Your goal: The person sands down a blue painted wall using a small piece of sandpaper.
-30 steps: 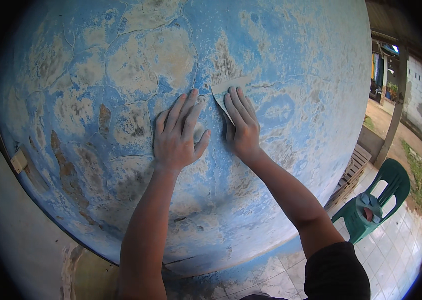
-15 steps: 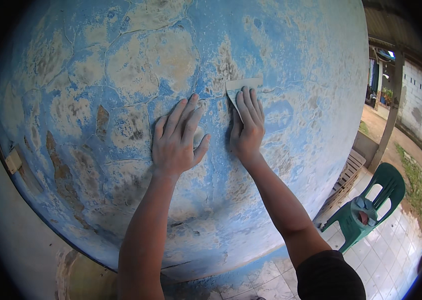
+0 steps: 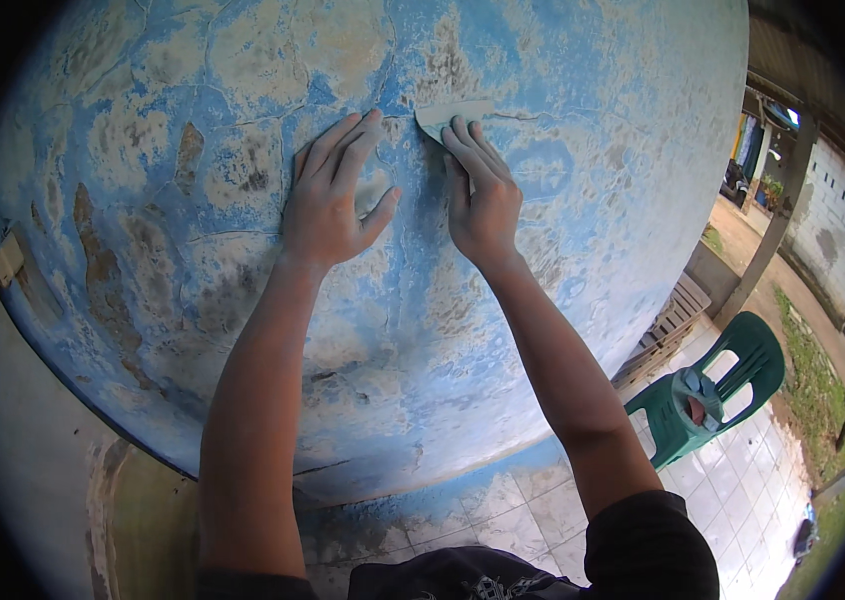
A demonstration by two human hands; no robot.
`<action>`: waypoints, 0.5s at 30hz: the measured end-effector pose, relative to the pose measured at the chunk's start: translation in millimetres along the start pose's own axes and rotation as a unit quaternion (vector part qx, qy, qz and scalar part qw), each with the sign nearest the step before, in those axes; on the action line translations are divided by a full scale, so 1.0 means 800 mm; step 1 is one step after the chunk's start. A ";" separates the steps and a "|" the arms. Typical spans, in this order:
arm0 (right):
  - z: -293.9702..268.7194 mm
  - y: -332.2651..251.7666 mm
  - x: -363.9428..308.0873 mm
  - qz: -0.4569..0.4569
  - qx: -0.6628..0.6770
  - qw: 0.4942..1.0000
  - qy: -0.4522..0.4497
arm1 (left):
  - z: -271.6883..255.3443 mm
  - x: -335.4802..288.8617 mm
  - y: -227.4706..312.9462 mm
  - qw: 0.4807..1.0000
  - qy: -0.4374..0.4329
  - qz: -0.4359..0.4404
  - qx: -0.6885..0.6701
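Observation:
A peeling blue-and-white plaster wall (image 3: 423, 350) fills most of the view, cracked and patchy with grey stains. My left hand (image 3: 328, 205) rests flat against it, fingers stretched up and thumb spread, with nothing in it. To its right, my right hand (image 3: 488, 205) presses a thin pale sheet that looks like sandpaper (image 3: 455, 112) onto the wall. The fingers lie over the lower part of the sheet; its upper edge sticks out above them and its left corner curls. Both hands look dusty with pale powder.
A green plastic chair (image 3: 755, 350) stands at the right, with a crumpled grey-blue item (image 3: 693, 395) on its seat. Behind it a slatted wooden rack (image 3: 668, 325) leans by the wall. Tiled floor (image 3: 533, 515) runs below. A small box fixture (image 3: 8, 260) is on the wall's left side.
The view has tipped downward, so the wall and hands sit higher in it and my shirt shows. Against the wall, the sheet has slid slightly down and left; my left hand stays put.

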State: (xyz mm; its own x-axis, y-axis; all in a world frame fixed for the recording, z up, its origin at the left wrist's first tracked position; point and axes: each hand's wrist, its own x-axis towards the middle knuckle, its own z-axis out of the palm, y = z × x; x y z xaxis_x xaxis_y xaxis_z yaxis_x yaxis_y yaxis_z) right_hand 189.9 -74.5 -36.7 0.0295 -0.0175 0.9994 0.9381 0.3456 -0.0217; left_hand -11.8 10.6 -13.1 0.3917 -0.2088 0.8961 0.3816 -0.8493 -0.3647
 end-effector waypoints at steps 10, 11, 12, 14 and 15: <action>-0.094 -0.047 0.017 0.334 0.472 0.778 -0.247 | -0.055 0.014 0.079 0.913 -0.187 -0.209 -0.296; -0.098 -0.042 0.013 0.329 0.474 0.779 -0.245 | -0.055 0.014 0.083 0.915 -0.186 -0.206 -0.292; -0.105 -0.032 0.008 0.343 0.488 0.773 -0.218 | -0.049 0.017 0.090 0.891 -0.175 -0.243 -0.343; -0.110 -0.034 -0.003 0.371 0.590 0.699 -0.163 | -0.038 0.013 0.100 0.822 -0.115 -0.302 -0.468; -0.114 -0.038 -0.009 0.368 0.591 0.700 -0.160 | -0.029 0.012 0.109 0.824 -0.116 -0.299 -0.467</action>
State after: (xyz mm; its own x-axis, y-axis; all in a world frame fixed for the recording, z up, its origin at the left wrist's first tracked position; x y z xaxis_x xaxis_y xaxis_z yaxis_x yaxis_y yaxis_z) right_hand 192.8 -170.2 -45.9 0.0989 0.7192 0.6877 -0.2365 0.6883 -0.6858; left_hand 6.0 -76.5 -30.0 0.5586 0.3889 0.7326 -0.2037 -0.7919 0.5756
